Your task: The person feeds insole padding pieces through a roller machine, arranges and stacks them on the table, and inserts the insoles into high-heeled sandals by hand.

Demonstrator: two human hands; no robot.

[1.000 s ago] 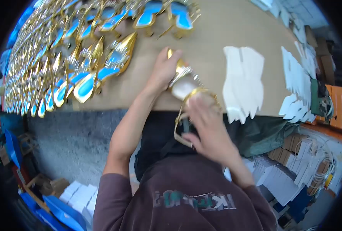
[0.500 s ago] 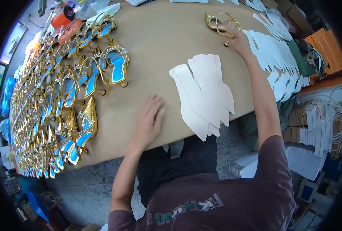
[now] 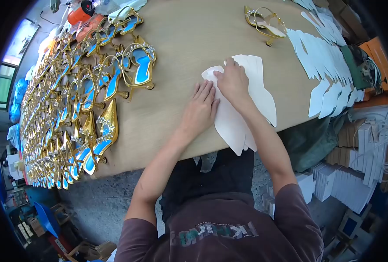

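White shoe insoles [image 3: 261, 94] lie fanned in an overlapping stack near the table's front edge. My left hand [image 3: 200, 109] rests with its fingers stretched out, the tips touching the left edge of the stack. Over the upper part of the same stack, my right hand [image 3: 235, 83] has curled fingers, with the thumb on the left-hand insole. The fingertips partly cover the insole that they grip. Farther back stands a gold heeled slingback shoe [image 3: 270, 30] with a pale insole inside, apart from both hands.
Rows of gold heeled shoes [image 3: 86, 94] with blue footbeds and jewelled straps crowd the left side of the table [image 3: 180, 52]. More white insoles [image 3: 323, 59] are spread along the right edge. Stacked white boxes [image 3: 329, 181] stand below on the right.
My right hand has let go of the gold shoe at the back and come down onto the insole stack. My left hand has moved right and up to the stack's edge.
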